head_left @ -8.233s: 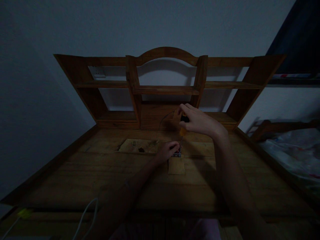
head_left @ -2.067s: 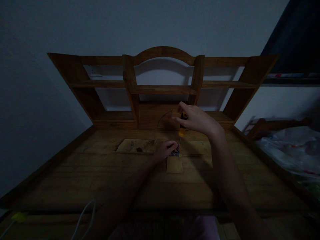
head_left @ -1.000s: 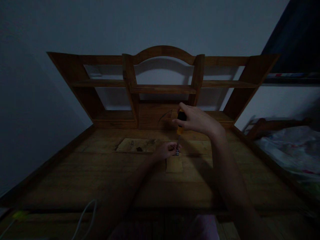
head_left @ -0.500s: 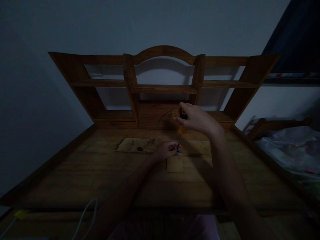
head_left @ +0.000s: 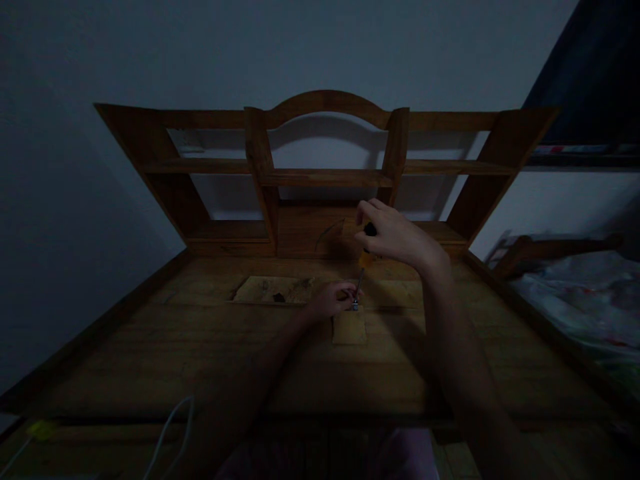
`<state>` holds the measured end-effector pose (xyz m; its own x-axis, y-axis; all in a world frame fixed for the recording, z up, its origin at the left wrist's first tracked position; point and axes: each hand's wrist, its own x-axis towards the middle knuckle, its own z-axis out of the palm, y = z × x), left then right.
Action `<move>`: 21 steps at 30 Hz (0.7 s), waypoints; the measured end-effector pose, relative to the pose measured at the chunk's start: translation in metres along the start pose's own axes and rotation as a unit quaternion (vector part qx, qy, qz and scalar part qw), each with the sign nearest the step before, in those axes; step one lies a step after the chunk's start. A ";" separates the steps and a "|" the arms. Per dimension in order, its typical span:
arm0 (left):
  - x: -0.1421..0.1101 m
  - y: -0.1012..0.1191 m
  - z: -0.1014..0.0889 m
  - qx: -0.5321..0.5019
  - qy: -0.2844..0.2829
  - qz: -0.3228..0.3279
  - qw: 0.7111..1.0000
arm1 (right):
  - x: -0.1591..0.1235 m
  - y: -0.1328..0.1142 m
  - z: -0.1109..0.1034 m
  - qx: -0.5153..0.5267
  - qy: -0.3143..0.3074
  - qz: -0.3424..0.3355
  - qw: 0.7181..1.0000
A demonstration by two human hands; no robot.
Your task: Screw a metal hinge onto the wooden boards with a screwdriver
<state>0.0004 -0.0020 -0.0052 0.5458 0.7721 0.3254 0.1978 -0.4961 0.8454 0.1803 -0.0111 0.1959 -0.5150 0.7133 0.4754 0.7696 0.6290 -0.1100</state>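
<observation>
My right hand (head_left: pixel 393 231) is closed round the black and orange handle of a screwdriver (head_left: pixel 366 259). Its shaft slopes down and slightly left to a small shiny metal piece (head_left: pixel 355 305). Curled beside the tip, my left hand (head_left: pixel 331 300) pinches that metal piece with thumb and fingers. Fingers and dim light hide most of the piece, so I cannot make out its kind. Just in front of it a pale square wooden patch (head_left: pixel 349 329) lies on the wooden desktop (head_left: pixel 210 353).
A long rough recess (head_left: pixel 275 290) is in the desktop left of my hands. Behind stands a wooden shelf unit (head_left: pixel 327 179) against the wall. A white cable (head_left: pixel 170 427) loops at the front left edge. Plastic-wrapped things (head_left: pixel 585 293) lie at the right.
Over these seconds my right hand keeps turning and regripping the screwdriver, and its handle now leans further right. The metal piece shows narrower than 2 seconds ago. My left hand stays almost in place.
</observation>
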 end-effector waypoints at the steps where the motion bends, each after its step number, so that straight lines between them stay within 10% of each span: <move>1: 0.000 0.000 0.000 -0.002 0.000 0.003 1.000 | 0.000 0.000 0.001 -0.008 -0.002 0.007 1.000; 21: 0.001 0.002 -0.001 0.024 0.003 0.019 1.000 | 0.004 0.004 0.003 -0.029 -0.019 0.020 0.999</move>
<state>0.0001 -0.0020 -0.0030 0.5495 0.7544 0.3591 0.2165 -0.5437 0.8108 0.1806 -0.0051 0.1946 -0.4970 0.7489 0.4383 0.8092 0.5824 -0.0775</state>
